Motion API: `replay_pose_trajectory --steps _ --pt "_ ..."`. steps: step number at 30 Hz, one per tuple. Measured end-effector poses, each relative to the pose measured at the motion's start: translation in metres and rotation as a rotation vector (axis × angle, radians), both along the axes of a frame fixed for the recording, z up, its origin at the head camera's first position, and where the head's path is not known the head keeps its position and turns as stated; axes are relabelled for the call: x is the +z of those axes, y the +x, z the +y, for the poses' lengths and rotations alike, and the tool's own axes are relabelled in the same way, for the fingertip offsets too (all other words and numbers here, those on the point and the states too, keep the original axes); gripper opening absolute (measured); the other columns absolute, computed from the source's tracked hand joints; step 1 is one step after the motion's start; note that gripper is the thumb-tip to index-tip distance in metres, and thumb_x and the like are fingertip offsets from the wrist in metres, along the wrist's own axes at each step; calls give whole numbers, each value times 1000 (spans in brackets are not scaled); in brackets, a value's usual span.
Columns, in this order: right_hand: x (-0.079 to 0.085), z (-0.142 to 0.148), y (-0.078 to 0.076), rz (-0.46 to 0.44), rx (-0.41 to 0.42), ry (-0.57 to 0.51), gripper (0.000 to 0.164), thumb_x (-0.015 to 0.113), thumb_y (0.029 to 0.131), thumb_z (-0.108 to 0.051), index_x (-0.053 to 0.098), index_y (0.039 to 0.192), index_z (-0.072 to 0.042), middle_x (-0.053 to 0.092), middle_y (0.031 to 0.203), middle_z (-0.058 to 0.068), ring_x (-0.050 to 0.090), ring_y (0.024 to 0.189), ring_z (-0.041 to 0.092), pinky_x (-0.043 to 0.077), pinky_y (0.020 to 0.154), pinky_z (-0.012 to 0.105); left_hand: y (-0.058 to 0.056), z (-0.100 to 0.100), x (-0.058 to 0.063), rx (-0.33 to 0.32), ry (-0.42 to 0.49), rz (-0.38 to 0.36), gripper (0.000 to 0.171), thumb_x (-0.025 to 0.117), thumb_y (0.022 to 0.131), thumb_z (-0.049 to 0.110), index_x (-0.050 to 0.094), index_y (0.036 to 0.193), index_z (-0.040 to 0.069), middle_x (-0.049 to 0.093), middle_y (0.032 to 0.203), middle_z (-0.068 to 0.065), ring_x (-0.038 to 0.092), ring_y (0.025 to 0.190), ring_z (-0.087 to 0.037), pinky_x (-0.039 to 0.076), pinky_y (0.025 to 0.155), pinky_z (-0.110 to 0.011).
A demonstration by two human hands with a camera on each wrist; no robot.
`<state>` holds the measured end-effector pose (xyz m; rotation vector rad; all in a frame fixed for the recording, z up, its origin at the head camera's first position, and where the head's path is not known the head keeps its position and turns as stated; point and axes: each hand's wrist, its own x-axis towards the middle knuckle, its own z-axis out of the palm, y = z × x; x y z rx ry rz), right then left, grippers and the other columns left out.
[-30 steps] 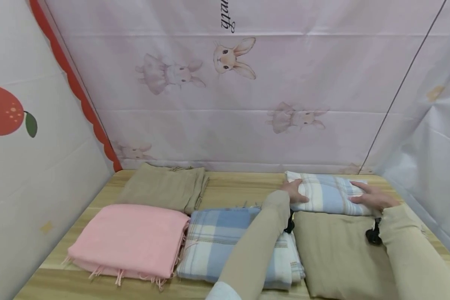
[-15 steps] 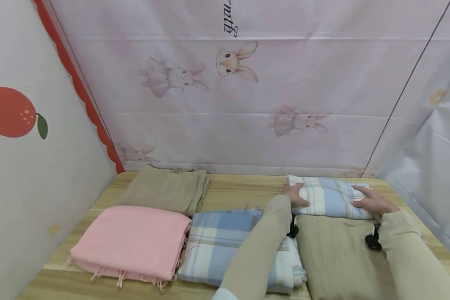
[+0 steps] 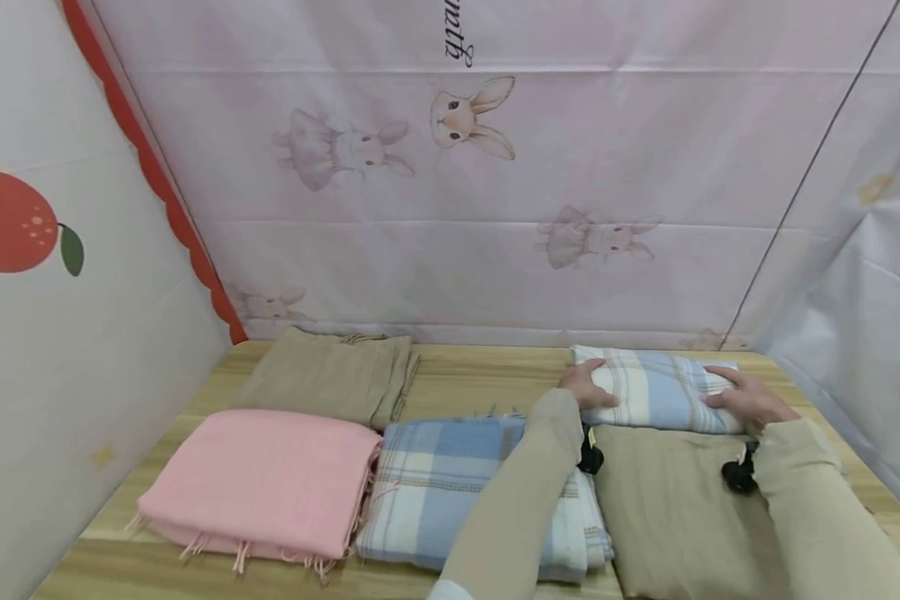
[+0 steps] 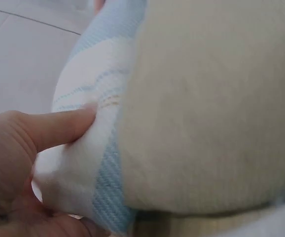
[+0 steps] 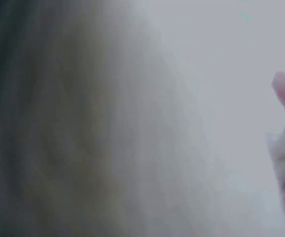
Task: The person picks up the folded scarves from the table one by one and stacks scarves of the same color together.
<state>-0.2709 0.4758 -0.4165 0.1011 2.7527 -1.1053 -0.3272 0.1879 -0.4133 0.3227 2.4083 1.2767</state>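
Here, left grip (image 3: pixel 581 387) and right grip (image 3: pixel 753 400) on 1 rear plaid cloth (image 3: pixel 656 393).

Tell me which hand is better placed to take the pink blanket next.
The left hand, most likely. It grips the left end of the far plaid blanket, and its sleeve crosses the front plaid blanket, next to the pink blanket. The right hand grips the opposite end, farther away.

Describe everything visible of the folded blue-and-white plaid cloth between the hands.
The folded blue-and-white plaid cloth, woven-looking with thin brown stripes, forms a rectangular bundle at the far right of the yellowish wood-grain table, behind a folded beige cloth. The left hand grips its left end, thumb on top; the right hand holds its right end.
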Motion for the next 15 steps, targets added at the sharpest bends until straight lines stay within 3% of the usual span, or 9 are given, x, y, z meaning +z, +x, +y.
replay_pose_trajectory --steps 2,4,6,8,9,11,12,14,15 --pt "-5 4 -3 -9 -11 -2 84 67 95 -26 20 154 9 6 149 51 14 133 69 30 101 73 2 -2 4 -6 6 1 66 82 87 15 56 147 26 50 151 -3 47 137 -24 46 102 -36" --pt "-7 7 -3 -6 0 -38 86 68 94 -27 18 154 10 3 148 51 33 119 67 45 87 62 4 -5 8 -21 1 8 67 82 87 16 55 148 25 50 151 -3 47 137 -23 45 103 -34" --pt "-7 8 0 -13 -7 -72 86 67 95 -26 16 156 8 5 147 53 51 84 51 48 65 47 5 -6 12 -35 -2 22 67 81 87 17 54 148 25 51 150 -3 47 136 -22 44 103 -32" --pt "-5 6 3 -23 -40 -96 84 66 96 -24 17 158 4 11 145 54 37 53 28 37 48 35 6 -8 15 -50 -3 31 68 81 87 17 54 149 24 50 151 -4 48 136 -22 44 103 -31" --pt "-3 4 5 -22 -43 -111 84 65 96 -22 16 158 4 12 143 55 24 49 21 30 45 33 6 -8 16 -54 -1 33 68 81 87 17 53 149 24 50 151 -4 47 136 -22 44 103 -32" --pt "3 -1 8 -8 -55 -85 81 63 96 -20 17 158 5 15 141 55 29 46 18 36 47 35 5 -9 16 -57 6 37 69 82 87 18 53 149 24 50 151 -4 48 136 -23 44 102 -32" --pt "5 -3 9 4 -57 -69 80 63 97 -19 17 157 6 14 143 55 44 52 28 44 54 40 3 -8 15 -59 11 35 69 82 87 18 53 150 25 49 152 -3 47 137 -23 44 103 -33" --pt "11 -7 12 41 -42 -37 78 62 97 -17 17 154 11 11 144 54 54 88 55 48 79 55 1 -8 13 -56 23 35 70 82 86 18 53 149 25 49 152 -3 46 137 -23 44 103 -33" --pt "13 -9 13 57 -30 -32 77 61 98 -16 16 153 14 8 144 54 44 109 64 42 90 61 0 -8 13 -51 32 37 70 83 86 17 54 149 25 50 151 -2 47 137 -22 44 103 -32"
